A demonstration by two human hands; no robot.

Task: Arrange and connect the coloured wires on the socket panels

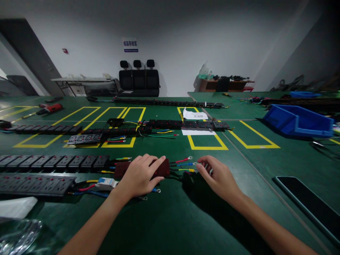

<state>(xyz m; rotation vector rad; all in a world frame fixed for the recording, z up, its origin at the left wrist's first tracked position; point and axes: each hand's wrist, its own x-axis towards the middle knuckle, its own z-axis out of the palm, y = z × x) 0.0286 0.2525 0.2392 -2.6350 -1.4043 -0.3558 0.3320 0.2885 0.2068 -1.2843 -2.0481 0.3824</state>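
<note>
My left hand (142, 174) lies over a dark red socket strip (165, 168), its fingers across the top and its thumb on the near side, gripping it against the table. From the strip's right end come a red wire (183, 160), a blue wire (184, 164) and a yellow-green wire (187, 170), each with a terminal at its tip. At the blue wire's ring terminal (194, 164), my right hand (216, 175) has its thumb and forefinger closed together. Its other fingers curl inward. Left of my left hand is a white-and-blue breaker (106, 183) with wires.
Black socket strips (53, 161) lie at the left, with more rows (164, 124) farther back. A phone (305, 202) lies at the right, a blue bin (297, 120) behind it. A red power drill (50, 108) is far left. Clear plastic (20, 235) sits near left.
</note>
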